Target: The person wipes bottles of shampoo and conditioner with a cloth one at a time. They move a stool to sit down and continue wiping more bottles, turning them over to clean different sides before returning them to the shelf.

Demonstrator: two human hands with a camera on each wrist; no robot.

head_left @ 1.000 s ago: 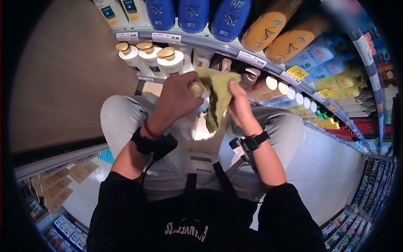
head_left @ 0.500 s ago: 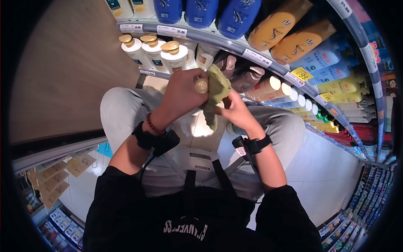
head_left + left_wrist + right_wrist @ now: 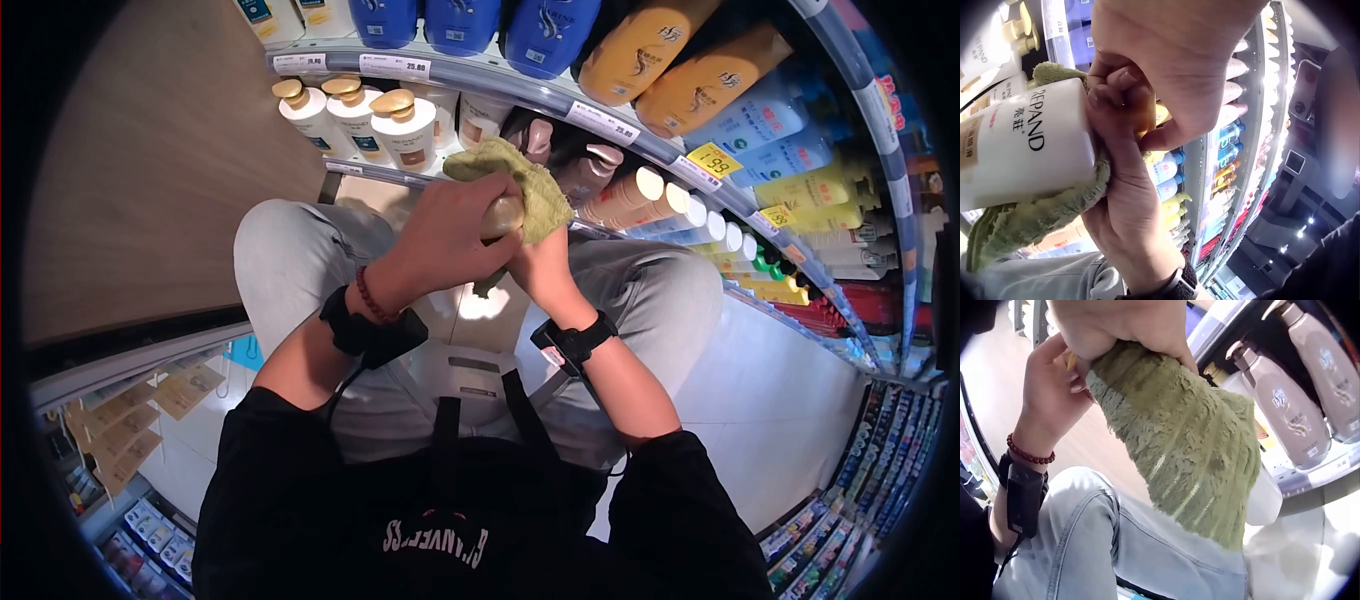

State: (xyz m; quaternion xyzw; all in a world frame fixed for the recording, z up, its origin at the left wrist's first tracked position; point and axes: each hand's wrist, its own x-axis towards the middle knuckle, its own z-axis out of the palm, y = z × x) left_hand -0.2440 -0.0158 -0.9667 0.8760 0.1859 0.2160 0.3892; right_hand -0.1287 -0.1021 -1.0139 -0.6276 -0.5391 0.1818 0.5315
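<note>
A white REPAND pump bottle with a gold pump top is held between both hands, above the floor. My left hand grips the gold top, fingers curled around it. A fuzzy green cloth drapes over the bottle's side and hangs down from my right hand. In the left wrist view, the right hand's fingers close round the bottle's neck, just below the left hand. Seen from the head, the cloth and left hand cover most of the bottle.
Ahead, a lower shelf carries white pump bottles and mauve pump bottles. Blue bottles and orange bottles stand on the shelf above, behind a price-tag edge. The person's bent knees flank the hands.
My right hand has moved left, from the cloth's outer side to the bottle's neck, bringing the cloth closer round the bottle. The left hand keeps hold of the gold top and has shifted slightly right.
</note>
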